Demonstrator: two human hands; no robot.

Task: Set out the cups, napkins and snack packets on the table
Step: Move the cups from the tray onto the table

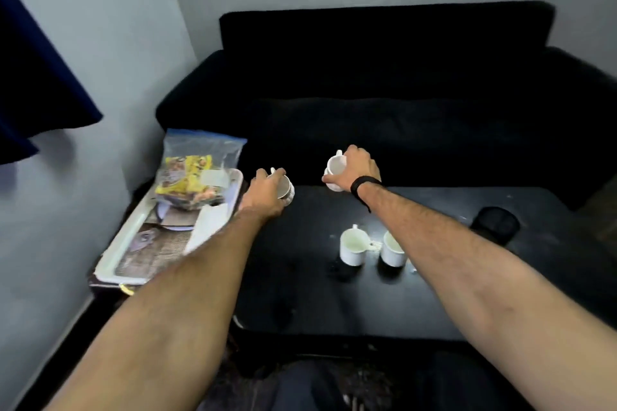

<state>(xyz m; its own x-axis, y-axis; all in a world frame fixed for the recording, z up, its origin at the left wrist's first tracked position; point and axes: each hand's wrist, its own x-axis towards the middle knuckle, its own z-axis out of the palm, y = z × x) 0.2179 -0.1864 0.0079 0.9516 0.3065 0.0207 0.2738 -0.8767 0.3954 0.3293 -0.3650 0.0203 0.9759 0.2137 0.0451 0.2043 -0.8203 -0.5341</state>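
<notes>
My left hand (265,192) grips a white cup (286,189), tilted, at the far left edge of the black table (334,304). My right hand (357,168) holds another white cup (335,168) above the table's far edge. Two white cups stand upright near the middle of the table, one (353,247) to the left and one (392,249) partly behind my right forearm. A clear zip bag of yellow snack packets (193,177) rests on a white tray (133,237) left of the table. White napkins (208,230) lie in the tray.
A black sofa (384,103) runs behind the table. A dark round object (497,223) sits at the table's right side. A dark blue curtain (33,77) hangs at the left wall. The tray sits on a low stand beside the wall.
</notes>
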